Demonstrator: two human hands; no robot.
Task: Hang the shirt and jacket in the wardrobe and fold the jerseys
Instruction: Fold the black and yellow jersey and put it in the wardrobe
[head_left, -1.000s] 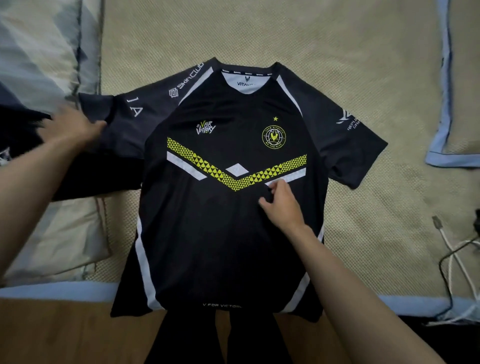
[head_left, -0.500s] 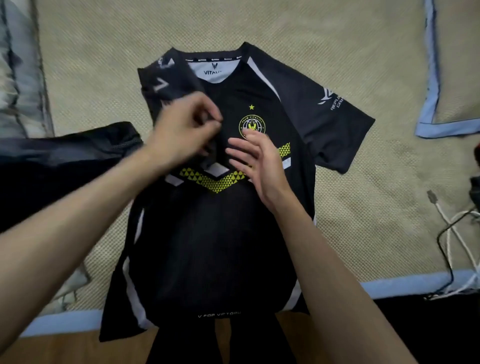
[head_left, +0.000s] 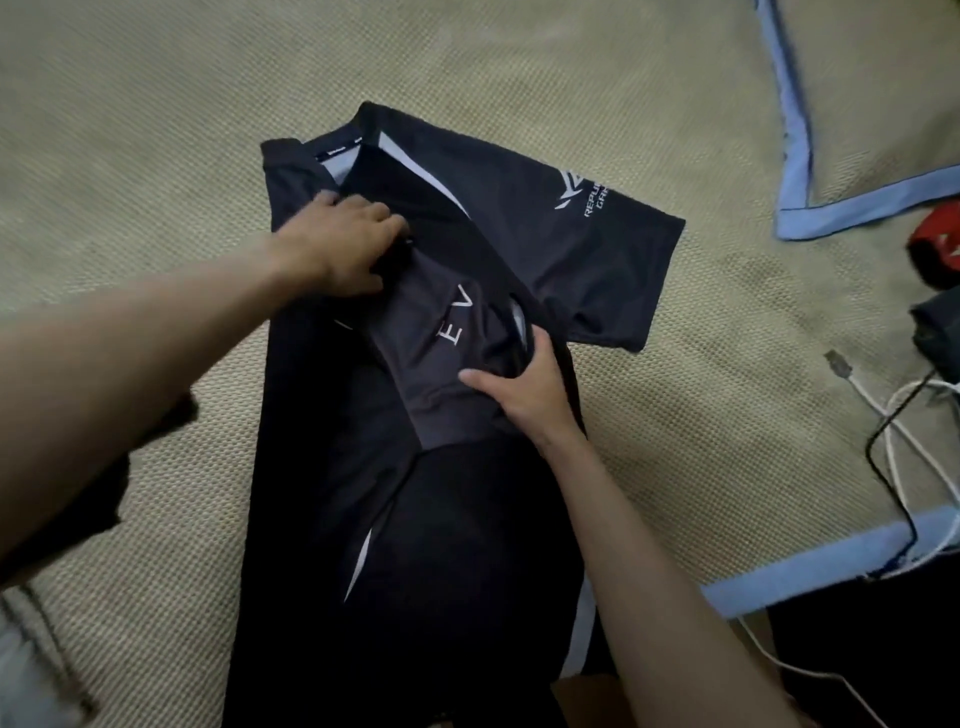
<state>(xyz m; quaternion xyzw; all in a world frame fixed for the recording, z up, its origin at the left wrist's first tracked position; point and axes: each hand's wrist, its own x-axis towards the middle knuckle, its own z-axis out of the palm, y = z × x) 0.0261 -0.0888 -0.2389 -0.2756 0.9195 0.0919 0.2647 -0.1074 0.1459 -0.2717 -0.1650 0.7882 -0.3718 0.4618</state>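
Surface: beige woven mat (head_left: 519, 62); black polyester jersey (head_left: 415, 519) lies half-folded
Hands: left hand (head_left: 340, 244) flat, pressing; right hand (head_left: 524, 387) pinches folded grey sleeve (head_left: 447, 364)
Risk: sleeve may slip, crease

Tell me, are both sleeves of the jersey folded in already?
No: the jersey has one sleeve folded across its front, the other sleeve lies spread out.
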